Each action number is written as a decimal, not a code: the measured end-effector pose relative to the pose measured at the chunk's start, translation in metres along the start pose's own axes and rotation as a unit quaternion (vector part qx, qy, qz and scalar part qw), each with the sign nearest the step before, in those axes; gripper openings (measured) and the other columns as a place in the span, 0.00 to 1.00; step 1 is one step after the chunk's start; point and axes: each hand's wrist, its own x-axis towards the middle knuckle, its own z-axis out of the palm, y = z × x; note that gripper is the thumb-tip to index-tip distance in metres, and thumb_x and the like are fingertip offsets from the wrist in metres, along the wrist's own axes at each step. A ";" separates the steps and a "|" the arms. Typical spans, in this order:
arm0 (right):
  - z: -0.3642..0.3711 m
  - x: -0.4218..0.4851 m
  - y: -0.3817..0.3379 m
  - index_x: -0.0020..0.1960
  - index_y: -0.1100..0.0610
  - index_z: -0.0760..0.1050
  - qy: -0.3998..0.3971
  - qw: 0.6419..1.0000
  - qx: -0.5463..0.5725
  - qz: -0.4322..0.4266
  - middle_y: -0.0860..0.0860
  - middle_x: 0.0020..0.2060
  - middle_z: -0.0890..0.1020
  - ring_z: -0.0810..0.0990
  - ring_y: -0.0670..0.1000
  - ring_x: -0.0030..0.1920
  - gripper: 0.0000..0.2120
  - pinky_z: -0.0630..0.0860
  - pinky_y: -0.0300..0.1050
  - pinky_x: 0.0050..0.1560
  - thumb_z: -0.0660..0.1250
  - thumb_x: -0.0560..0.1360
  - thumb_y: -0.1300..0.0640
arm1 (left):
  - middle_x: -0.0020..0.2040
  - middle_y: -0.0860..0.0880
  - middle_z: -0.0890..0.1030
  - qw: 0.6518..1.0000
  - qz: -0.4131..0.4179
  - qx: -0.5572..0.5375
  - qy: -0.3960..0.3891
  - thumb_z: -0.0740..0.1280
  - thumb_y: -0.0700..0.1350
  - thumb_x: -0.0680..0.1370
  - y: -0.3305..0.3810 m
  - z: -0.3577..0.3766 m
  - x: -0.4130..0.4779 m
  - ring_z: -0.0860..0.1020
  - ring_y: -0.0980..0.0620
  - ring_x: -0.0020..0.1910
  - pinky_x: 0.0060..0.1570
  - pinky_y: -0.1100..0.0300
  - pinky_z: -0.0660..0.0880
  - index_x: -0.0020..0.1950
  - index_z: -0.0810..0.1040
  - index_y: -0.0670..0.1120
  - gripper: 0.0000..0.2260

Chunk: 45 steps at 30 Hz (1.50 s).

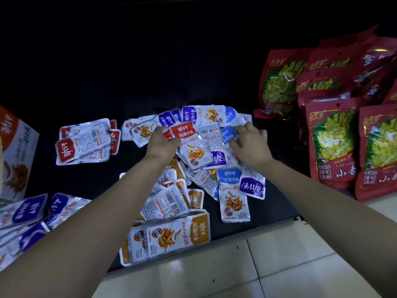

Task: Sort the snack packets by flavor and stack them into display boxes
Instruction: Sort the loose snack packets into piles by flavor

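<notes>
A loose heap of small silver snack packets (206, 175) with red, blue, purple and orange labels lies on a black mat (90, 87). My left hand (161, 143) grips a red-labelled packet (189, 145) at the top of the heap. My right hand (249, 145) rests on the heap's right side, its fingers curled round a blue-labelled packet (227, 134). A small stack of red-labelled packets (86, 143) lies apart at the left. Blue and purple packets (32, 216) sit grouped at the lower left, orange ones (171, 235) at the front.
A printed display box (15, 151) stands at the left edge. Several large red bags of yellow-green snacks (335, 143) are piled at the right. Pale floor tiles (257, 269) begin at the mat's front edge.
</notes>
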 end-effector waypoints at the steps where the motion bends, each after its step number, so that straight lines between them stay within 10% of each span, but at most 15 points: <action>1: -0.001 -0.006 0.001 0.63 0.56 0.75 -0.002 1.000 -0.001 -0.007 0.52 0.50 0.74 0.75 0.54 0.53 0.16 0.59 0.49 0.56 0.61 0.79 0.51 | 0.54 0.47 0.78 1.000 0.002 0.000 0.002 0.67 0.39 0.78 0.000 0.000 0.000 0.77 0.49 0.52 0.52 0.55 0.73 0.64 0.71 0.43 0.15; 10: -0.007 -0.049 -0.010 0.55 0.55 0.76 -0.025 0.981 0.193 0.017 0.49 0.49 0.76 0.78 0.49 0.48 0.10 0.75 0.56 0.56 0.68 0.76 0.52 | 0.54 0.45 0.79 1.000 0.018 -0.004 -0.022 0.66 0.39 0.78 0.007 -0.003 -0.018 0.78 0.47 0.54 0.55 0.52 0.75 0.60 0.70 0.46 0.12; 16: -0.036 -0.044 -0.055 0.71 0.54 0.63 -0.152 0.878 0.451 0.057 0.43 0.58 0.74 0.75 0.39 0.55 0.26 0.74 0.26 0.46 0.68 0.77 0.52 | 0.55 0.44 0.81 0.988 -0.016 -0.091 -0.122 0.67 0.36 0.78 0.014 -0.008 -0.036 0.81 0.46 0.53 0.52 0.52 0.80 0.62 0.72 0.44 0.13; 22: -0.036 -0.038 -0.059 0.67 0.55 0.71 -0.175 0.873 0.443 0.102 0.47 0.53 0.82 0.82 0.45 0.49 0.16 0.80 0.41 0.50 0.65 0.80 0.58 | 0.53 0.48 0.80 0.991 0.058 0.061 -0.102 0.62 0.43 0.81 0.007 -0.028 -0.036 0.80 0.52 0.45 0.53 0.53 0.77 0.59 0.77 0.46 0.08; 26: -0.032 -0.034 -0.052 0.74 0.54 0.62 -0.153 0.863 0.458 0.147 0.45 0.59 0.74 0.75 0.47 0.59 0.22 0.72 0.41 0.53 0.61 0.82 0.55 | 0.63 0.48 0.75 0.944 0.151 0.286 -0.067 0.62 0.43 0.80 -0.006 -0.047 -0.016 0.77 0.42 0.55 0.51 0.52 0.75 0.63 0.76 0.50 0.12; 29: -0.027 -0.035 -0.045 0.69 0.52 0.64 -0.170 0.869 0.438 0.156 0.43 0.57 0.73 0.73 0.46 0.57 0.17 0.72 0.42 0.53 0.61 0.82 0.55 | 0.75 0.50 0.64 0.907 0.203 0.335 -0.152 0.59 0.43 0.82 -0.009 -0.042 -0.008 0.58 0.47 0.75 0.71 0.51 0.60 0.72 0.69 0.53 0.19; 34: -0.026 -0.041 -0.010 0.62 0.57 0.71 -0.100 0.853 0.457 0.230 0.54 0.54 0.82 0.82 0.53 0.51 0.10 0.77 0.42 0.46 0.62 0.80 0.58 | 0.78 0.53 0.59 0.831 0.243 0.424 -0.265 0.56 0.45 0.83 -0.001 -0.010 -0.009 0.53 0.52 0.77 0.74 0.56 0.54 0.77 0.61 0.54 0.21; 39: -0.032 -0.045 0.020 0.58 0.58 0.70 -0.032 0.858 0.432 0.276 0.57 0.54 0.81 0.81 0.55 0.51 0.07 0.78 0.50 0.53 0.62 0.80 0.59 | 0.76 0.52 0.61 0.768 0.286 0.546 -0.172 0.57 0.50 0.82 0.002 -0.001 -0.009 0.58 0.49 0.74 0.70 0.53 0.58 0.75 0.63 0.54 0.20; 45: -0.036 -0.037 0.004 0.63 0.58 0.73 -0.027 0.816 0.524 0.243 0.54 0.52 0.82 0.82 0.54 0.52 0.12 0.77 0.55 0.60 0.63 0.80 0.58 | 0.71 0.44 0.68 0.823 0.265 0.496 -0.081 0.55 0.52 0.83 0.006 0.005 -0.010 0.63 0.46 0.70 0.67 0.52 0.63 0.69 0.73 0.47 0.18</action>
